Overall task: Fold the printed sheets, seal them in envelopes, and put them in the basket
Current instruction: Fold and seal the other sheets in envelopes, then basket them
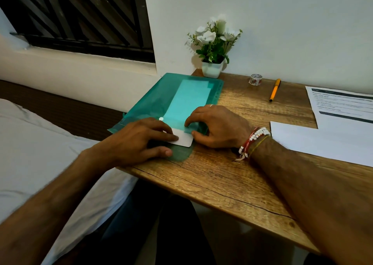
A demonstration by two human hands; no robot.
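Currently the left grip [141, 139] lies nearly flat, its fingers extended and pressing on the bare white end of an envelope [184, 140], with the thumb resting on the green folder [153, 101] beneath. The right grip [218, 125] pinches the folder's mouth edge between forefinger and thumb.

The envelope lies between both grips, mostly inside the translucent folder. Its long axis runs away from the grips toward the flower pot [212, 69], and its near short end protrudes.

The folder rests on the counter [222, 175], its left part past the counter's edge. Right of the right grip, well apart, lie printed sheets [341, 103]; their text is too small to read. Beyond that grip lie a yellow pen [275, 90] and a tape roll [255, 79].
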